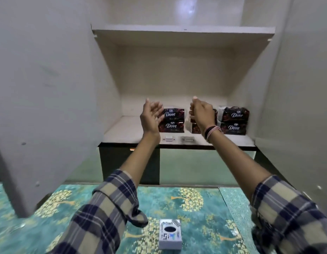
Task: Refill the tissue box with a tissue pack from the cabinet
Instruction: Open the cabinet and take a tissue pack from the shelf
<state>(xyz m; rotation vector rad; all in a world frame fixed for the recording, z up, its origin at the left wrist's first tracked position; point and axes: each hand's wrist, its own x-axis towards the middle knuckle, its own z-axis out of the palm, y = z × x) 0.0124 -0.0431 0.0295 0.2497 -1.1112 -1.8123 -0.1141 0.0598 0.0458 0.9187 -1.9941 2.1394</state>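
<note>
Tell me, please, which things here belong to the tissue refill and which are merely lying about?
Belong: tissue box; Dove tissue packs; open cabinet; left hand; right hand.
Lying about: two small items on the shelf edge; patterned bedspread.

Middle stack of tissue packs [194,128] mostly behind right hand [202,114], two small shelf items [187,139] — blurred, unidentifiable, cabinet door [40,88] cut off left

Dark tissue packs [171,120] stacked in cabinet [177,85]
</note>
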